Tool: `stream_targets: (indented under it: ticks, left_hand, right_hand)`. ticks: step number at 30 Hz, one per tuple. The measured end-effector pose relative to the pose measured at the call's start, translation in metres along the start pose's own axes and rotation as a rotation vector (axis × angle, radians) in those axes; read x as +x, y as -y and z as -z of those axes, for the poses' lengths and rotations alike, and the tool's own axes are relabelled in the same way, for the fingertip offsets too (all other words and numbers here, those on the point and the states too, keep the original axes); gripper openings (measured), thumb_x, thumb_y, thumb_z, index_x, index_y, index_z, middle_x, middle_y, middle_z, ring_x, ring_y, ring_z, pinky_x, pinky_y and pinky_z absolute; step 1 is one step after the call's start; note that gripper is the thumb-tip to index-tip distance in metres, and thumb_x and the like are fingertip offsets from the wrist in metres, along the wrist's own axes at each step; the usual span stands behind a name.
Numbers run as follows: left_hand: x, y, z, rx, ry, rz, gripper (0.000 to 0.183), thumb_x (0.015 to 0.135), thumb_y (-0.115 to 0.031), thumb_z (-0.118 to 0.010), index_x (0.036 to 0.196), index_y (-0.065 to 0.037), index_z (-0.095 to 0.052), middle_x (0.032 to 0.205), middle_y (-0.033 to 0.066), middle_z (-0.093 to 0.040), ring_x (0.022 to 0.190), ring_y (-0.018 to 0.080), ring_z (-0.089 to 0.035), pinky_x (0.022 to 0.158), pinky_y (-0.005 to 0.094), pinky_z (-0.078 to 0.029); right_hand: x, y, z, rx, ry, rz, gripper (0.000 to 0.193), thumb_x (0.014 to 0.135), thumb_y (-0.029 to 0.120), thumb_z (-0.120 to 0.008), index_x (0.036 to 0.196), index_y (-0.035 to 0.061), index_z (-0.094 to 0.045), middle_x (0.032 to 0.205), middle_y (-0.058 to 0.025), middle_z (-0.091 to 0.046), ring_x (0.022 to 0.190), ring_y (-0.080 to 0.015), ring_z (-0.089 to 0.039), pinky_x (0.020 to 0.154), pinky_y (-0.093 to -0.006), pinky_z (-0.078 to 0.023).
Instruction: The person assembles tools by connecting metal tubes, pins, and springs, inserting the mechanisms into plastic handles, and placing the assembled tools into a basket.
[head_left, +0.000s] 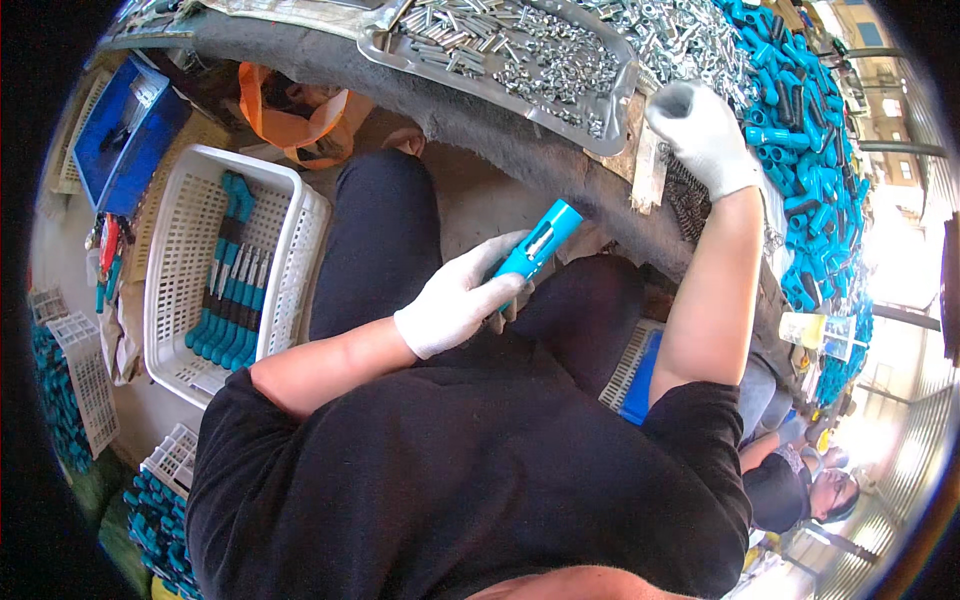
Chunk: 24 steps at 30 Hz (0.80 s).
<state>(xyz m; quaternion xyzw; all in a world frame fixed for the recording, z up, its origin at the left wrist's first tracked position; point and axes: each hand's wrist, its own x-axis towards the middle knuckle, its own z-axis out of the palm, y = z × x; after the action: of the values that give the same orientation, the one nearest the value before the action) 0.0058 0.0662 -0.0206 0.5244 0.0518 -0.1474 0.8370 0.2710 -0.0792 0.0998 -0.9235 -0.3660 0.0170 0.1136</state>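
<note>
My left hand [462,300], in a white glove, is closed around a teal plastic tube [555,227] with a long slot in its side. It holds the tube tilted over my lap, and something pale shows inside the slot. My right hand [700,135], gloved in white too, is over the bench edge beside a heap of small shiny metal parts [683,45]. Its fingers are curled inward; whatever they may hold is hidden. A grey metal tray [612,130] with metal pins and small fittings lies left of that hand.
Teal plastic parts [790,130] are heaped along the right. A white basket [300,215] on my left holds several teal-and-black handled tools [228,290]. An orange bag [262,115], a blue bin [112,150] and crates of teal parts [160,520] surround it. Another person [785,490] sits at the right.
</note>
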Motion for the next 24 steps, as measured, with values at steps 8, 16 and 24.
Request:
stream_targets:
  ticks: [8, 16, 24]
  left_hand:
    - [0.0, 0.003, -0.002, 0.013, -0.001, 0.026, 0.058, 0.094, -0.022, -0.052, 0.144, -0.001, -0.03, 0.104, 0.0066, -0.056, 0.079, 0.0112, -0.057, 0.066, 0.026, -0.051]
    - [0.002, 0.007, -0.002, -0.035, 0.002, 0.007, 0.06, 0.095, -0.024, -0.054, 0.144, -0.001, -0.029, 0.103, 0.0068, -0.056, 0.079, 0.0115, -0.057, 0.066, 0.0258, -0.05]
    - [0.004, 0.008, -0.002, -0.077, 0.01, 0.04, 0.058, 0.094, -0.02, -0.053, 0.144, 0.0, -0.03, 0.105, 0.0066, -0.055, 0.079, 0.0117, -0.057, 0.067, 0.0258, -0.05]
  right_hand:
    - [-0.018, 0.0, -0.012, -0.125, -0.061, -0.085, 0.023, 0.08, 0.028, -0.065, 0.089, 0.0084, -0.072, 0.091, -0.0156, -0.064, 0.09, -0.0312, -0.062, 0.083, -0.0378, -0.049]
    - [0.021, 0.04, -0.018, -0.297, -0.038, 0.135, 0.02, 0.076, 0.023, -0.068, 0.093, 0.0131, -0.072, 0.09, -0.0147, -0.06, 0.089, -0.0305, -0.062, 0.081, -0.0393, -0.049]
    - [0.038, 0.044, -0.029, -0.41, 0.104, 0.12, 0.014, 0.077, 0.023, -0.066, 0.084, 0.012, -0.07, 0.089, -0.0132, -0.061, 0.094, -0.0299, -0.06, 0.085, -0.0383, -0.047]
